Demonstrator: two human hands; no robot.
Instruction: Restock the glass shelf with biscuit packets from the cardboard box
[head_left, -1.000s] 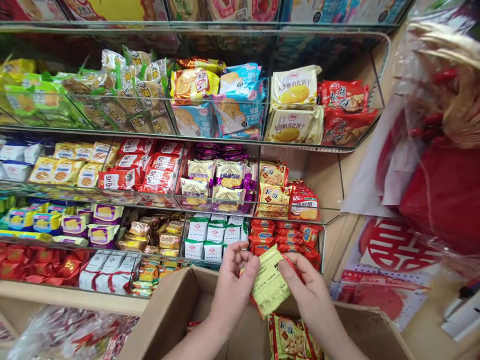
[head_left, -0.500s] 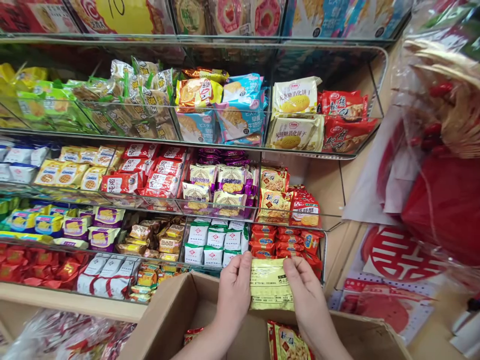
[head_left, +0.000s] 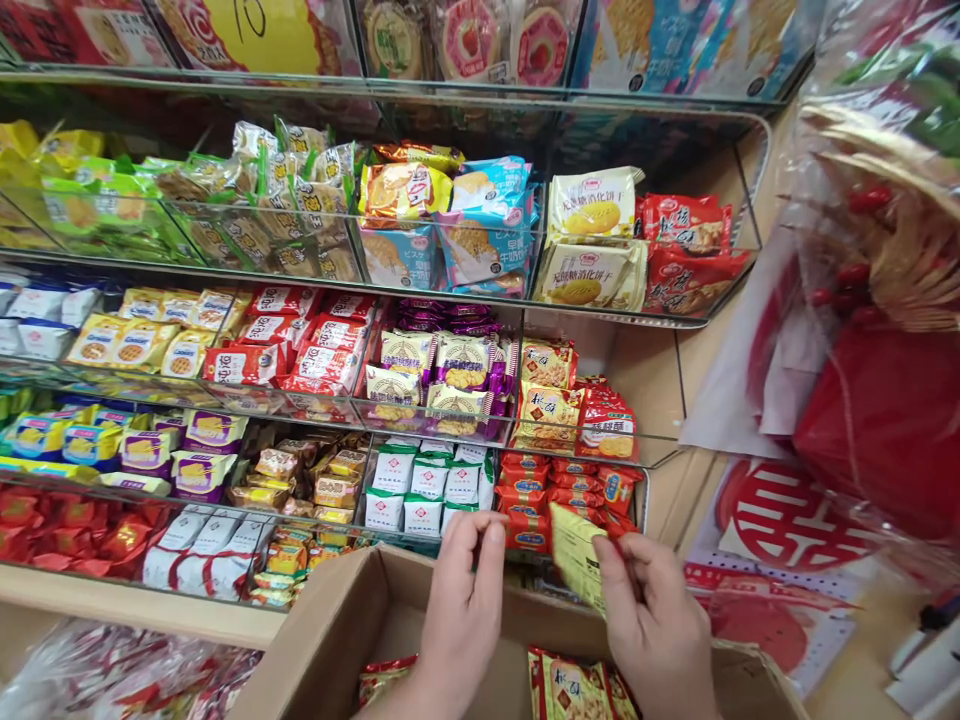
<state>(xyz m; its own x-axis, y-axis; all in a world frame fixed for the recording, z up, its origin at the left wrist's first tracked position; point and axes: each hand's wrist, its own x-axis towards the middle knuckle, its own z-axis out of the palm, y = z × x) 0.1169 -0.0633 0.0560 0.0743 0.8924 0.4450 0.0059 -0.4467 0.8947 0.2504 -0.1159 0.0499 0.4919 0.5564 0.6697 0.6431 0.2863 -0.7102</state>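
Observation:
My right hand (head_left: 660,620) pinches a yellow cookie packet (head_left: 579,560) by its near edge, above an open cardboard box. The packet is tilted, its printed side turned partly to the left. To the left of it, my left hand (head_left: 465,600) is raised over the box with nothing in it, its fingers loosely curled and the thumb a little apart. Inside the cardboard box (head_left: 330,630) lie red-and-yellow cookie packets (head_left: 574,685) below my right hand. Another red packet (head_left: 384,680) in the box is partly hidden by my left forearm.
Shelves with clear fronts hold rows of wrapped snacks beyond the box. Nearest my hands are red packets (head_left: 525,500) and white-and-green packets (head_left: 429,475); red-and-yellow packets (head_left: 547,410) sit above. Red decorations (head_left: 885,420) in plastic hang at the right. Bagged goods (head_left: 135,670) lie lower left.
My left hand has let go of the yellow cookie packet. My right hand has moved right with it and turned it from facing me to a slant. The view has shifted slightly.

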